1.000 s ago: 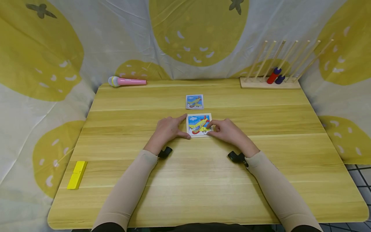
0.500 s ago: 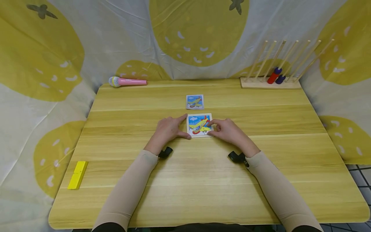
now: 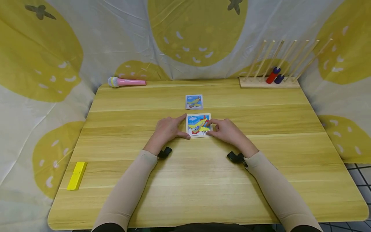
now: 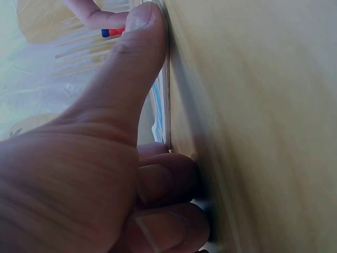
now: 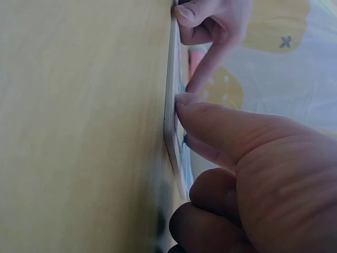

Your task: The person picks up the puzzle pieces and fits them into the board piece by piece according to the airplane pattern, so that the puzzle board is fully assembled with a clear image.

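A square airplane jigsaw puzzle (image 3: 198, 123) in a pale frame lies flat on the table in the head view. Along its left side is my left hand (image 3: 168, 129), index fingertip at the top left corner and thumb at the bottom left. Those two are spread nearly straight, while the other fingers fold under in the left wrist view. My right hand (image 3: 227, 130) has bent index and thumb on the lower right puzzle piece (image 3: 204, 129), partly hidden by the fingertips. In the right wrist view the right thumb (image 5: 210, 118) touches the puzzle's near edge.
A small card (image 3: 194, 101) with the same airplane picture lies behind the puzzle. A pink toy microphone (image 3: 131, 82) and a wooden peg rack (image 3: 269, 84) with red and blue beads stand along the back edge. Yellow blocks (image 3: 76, 175) lie at the left on the table (image 3: 185, 187).
Both hands hold almost the same place. The dark seams around the lower right puzzle piece look thinner now; otherwise the view shifts slightly.
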